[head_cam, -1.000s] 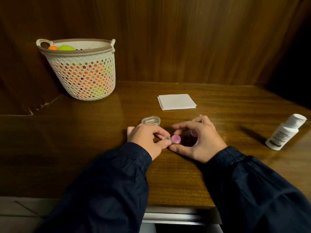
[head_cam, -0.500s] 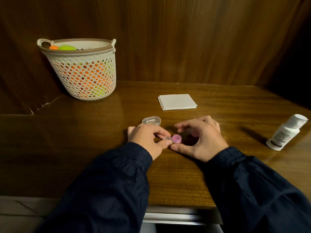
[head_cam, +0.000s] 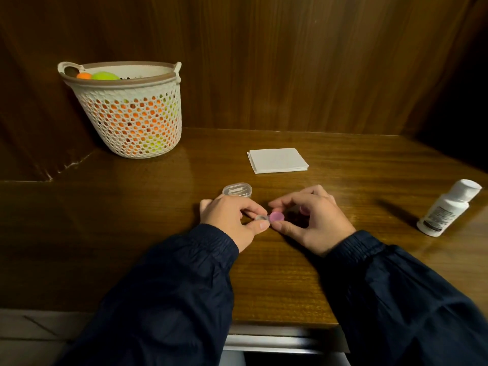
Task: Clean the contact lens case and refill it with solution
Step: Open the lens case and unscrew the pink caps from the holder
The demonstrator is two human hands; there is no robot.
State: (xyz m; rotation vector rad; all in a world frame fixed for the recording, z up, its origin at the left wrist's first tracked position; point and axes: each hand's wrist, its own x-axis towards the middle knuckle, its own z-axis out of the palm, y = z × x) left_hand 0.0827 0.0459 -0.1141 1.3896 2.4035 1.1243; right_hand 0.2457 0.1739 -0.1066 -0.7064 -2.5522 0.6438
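A small contact lens case [head_cam: 269, 217] lies low over the wooden table between both hands. My left hand [head_cam: 232, 217] pinches its clear left end between thumb and fingers. My right hand [head_cam: 311, 220] holds the pink cap [head_cam: 276, 216] between thumb and forefinger. A second pink cap [head_cam: 304, 210] shows under the curled fingers of that hand. A clear oval lid [head_cam: 237, 190] lies on the table just behind my left hand. The white solution bottle [head_cam: 449, 208] stands tilted at the far right.
A folded white tissue [head_cam: 277, 160] lies behind the hands. At the back left stands a white mesh basket [head_cam: 132, 112] with orange and green balls. Wooden walls close the back and left. The table's front edge [head_cam: 285, 322] is near me.
The hands have stayed in place on the case; the right hand's fingers have shifted slightly around the pink cap.
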